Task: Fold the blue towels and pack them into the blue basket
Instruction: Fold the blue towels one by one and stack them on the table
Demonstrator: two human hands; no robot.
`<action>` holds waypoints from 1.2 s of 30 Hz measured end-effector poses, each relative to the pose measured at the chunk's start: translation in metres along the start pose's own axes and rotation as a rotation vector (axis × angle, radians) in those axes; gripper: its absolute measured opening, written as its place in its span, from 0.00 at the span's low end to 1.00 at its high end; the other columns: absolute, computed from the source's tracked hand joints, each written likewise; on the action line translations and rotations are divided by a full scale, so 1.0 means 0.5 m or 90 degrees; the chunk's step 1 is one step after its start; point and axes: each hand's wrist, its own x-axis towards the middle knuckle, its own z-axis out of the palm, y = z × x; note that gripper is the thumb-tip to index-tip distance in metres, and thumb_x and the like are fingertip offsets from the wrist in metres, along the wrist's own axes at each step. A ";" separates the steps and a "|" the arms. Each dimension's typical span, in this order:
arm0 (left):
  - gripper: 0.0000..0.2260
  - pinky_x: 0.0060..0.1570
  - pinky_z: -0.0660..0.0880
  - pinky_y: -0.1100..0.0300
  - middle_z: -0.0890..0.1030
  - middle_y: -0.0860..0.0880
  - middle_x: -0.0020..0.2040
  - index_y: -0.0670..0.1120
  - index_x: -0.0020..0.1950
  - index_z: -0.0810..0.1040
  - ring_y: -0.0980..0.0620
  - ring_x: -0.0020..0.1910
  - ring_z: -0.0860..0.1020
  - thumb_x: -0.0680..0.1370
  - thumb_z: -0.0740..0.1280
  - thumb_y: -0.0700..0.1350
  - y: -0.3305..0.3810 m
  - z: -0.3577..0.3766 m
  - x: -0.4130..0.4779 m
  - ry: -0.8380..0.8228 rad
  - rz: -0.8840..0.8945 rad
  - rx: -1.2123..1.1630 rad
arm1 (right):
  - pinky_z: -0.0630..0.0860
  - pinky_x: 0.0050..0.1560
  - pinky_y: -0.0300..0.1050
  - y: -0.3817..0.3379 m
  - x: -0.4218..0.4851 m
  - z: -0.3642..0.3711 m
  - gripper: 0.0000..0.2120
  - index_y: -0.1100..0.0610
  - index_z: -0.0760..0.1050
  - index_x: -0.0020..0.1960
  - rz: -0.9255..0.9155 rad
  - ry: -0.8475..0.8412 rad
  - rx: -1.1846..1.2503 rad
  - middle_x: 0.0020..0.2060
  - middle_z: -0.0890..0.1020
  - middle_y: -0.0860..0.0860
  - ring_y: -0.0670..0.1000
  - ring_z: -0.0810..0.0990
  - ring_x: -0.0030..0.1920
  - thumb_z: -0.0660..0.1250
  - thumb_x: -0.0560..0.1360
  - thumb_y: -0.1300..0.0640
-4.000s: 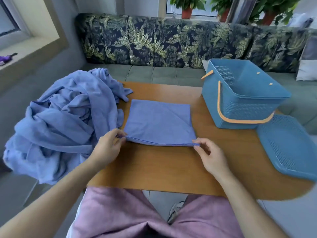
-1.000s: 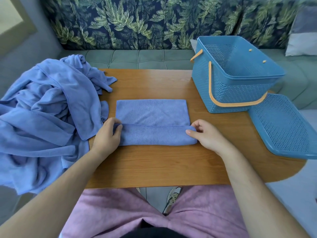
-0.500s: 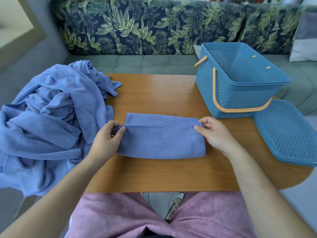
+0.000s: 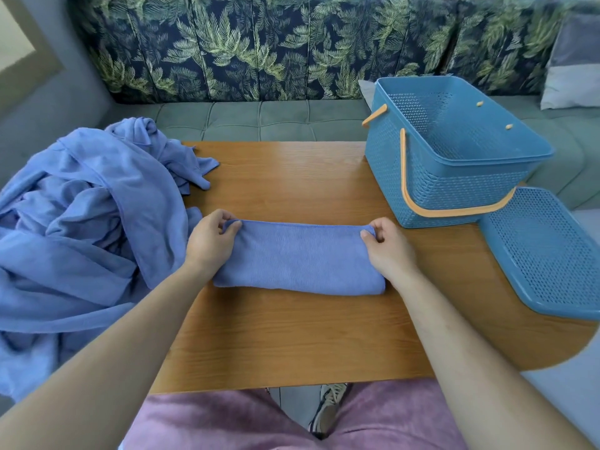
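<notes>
A folded blue towel lies as a narrow strip in the middle of the wooden table. My left hand pinches its far left corner and my right hand pinches its far right corner. The blue basket with an orange handle stands at the table's right, and nothing shows inside it. A heap of unfolded blue towels hangs over the table's left edge.
The basket's blue perforated lid lies flat at the right front of the table. A leaf-patterned sofa runs behind the table, with a grey cushion at its right end.
Both hands carried the towel's near edge away from me over the far edge, folding the square into a narrow strip. The hands now sit at its far corners.
</notes>
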 end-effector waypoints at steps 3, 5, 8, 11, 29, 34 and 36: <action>0.06 0.35 0.65 0.63 0.79 0.53 0.41 0.50 0.50 0.77 0.59 0.41 0.75 0.81 0.65 0.51 0.002 0.005 0.015 -0.001 0.004 0.038 | 0.66 0.34 0.45 -0.008 0.008 0.003 0.04 0.49 0.73 0.49 0.002 0.009 -0.026 0.32 0.75 0.45 0.47 0.73 0.33 0.63 0.81 0.51; 0.06 0.35 0.66 0.61 0.79 0.52 0.42 0.50 0.50 0.76 0.55 0.42 0.77 0.81 0.65 0.52 0.006 0.007 0.022 -0.014 -0.009 0.046 | 0.67 0.35 0.46 -0.010 0.013 0.005 0.04 0.49 0.72 0.49 0.011 0.008 -0.045 0.33 0.75 0.45 0.49 0.75 0.35 0.63 0.81 0.51; 0.08 0.43 0.71 0.57 0.76 0.48 0.55 0.48 0.54 0.76 0.49 0.50 0.75 0.80 0.67 0.52 0.011 0.010 0.004 0.048 0.045 0.117 | 0.72 0.42 0.48 -0.024 0.005 0.008 0.05 0.49 0.72 0.56 0.005 0.023 -0.093 0.42 0.80 0.48 0.54 0.80 0.45 0.64 0.80 0.52; 0.11 0.48 0.73 0.48 0.76 0.46 0.61 0.45 0.58 0.79 0.44 0.56 0.74 0.79 0.66 0.49 0.031 0.039 -0.054 0.147 0.293 0.225 | 0.71 0.57 0.53 -0.049 -0.039 0.033 0.16 0.49 0.74 0.64 -0.144 0.157 -0.259 0.59 0.78 0.51 0.57 0.74 0.61 0.65 0.77 0.58; 0.30 0.79 0.41 0.53 0.48 0.59 0.82 0.63 0.81 0.54 0.58 0.81 0.43 0.80 0.49 0.70 -0.039 0.022 -0.052 -0.209 0.212 0.312 | 0.35 0.80 0.50 -0.005 -0.086 0.088 0.29 0.47 0.46 0.83 -0.126 -0.101 -0.380 0.82 0.42 0.50 0.48 0.37 0.81 0.43 0.84 0.40; 0.28 0.78 0.42 0.50 0.54 0.55 0.82 0.58 0.79 0.61 0.55 0.81 0.47 0.79 0.50 0.61 -0.003 0.035 -0.055 -0.167 0.271 0.363 | 0.51 0.80 0.54 -0.024 -0.093 0.100 0.25 0.54 0.66 0.77 -0.204 0.012 -0.321 0.79 0.64 0.56 0.57 0.60 0.79 0.52 0.83 0.49; 0.23 0.75 0.49 0.51 0.59 0.55 0.81 0.57 0.75 0.69 0.54 0.81 0.52 0.79 0.59 0.46 0.024 0.047 -0.050 -0.179 0.354 0.271 | 0.68 0.66 0.54 -0.045 -0.114 0.114 0.17 0.54 0.78 0.64 -0.304 0.090 -0.229 0.63 0.80 0.51 0.57 0.76 0.62 0.61 0.77 0.54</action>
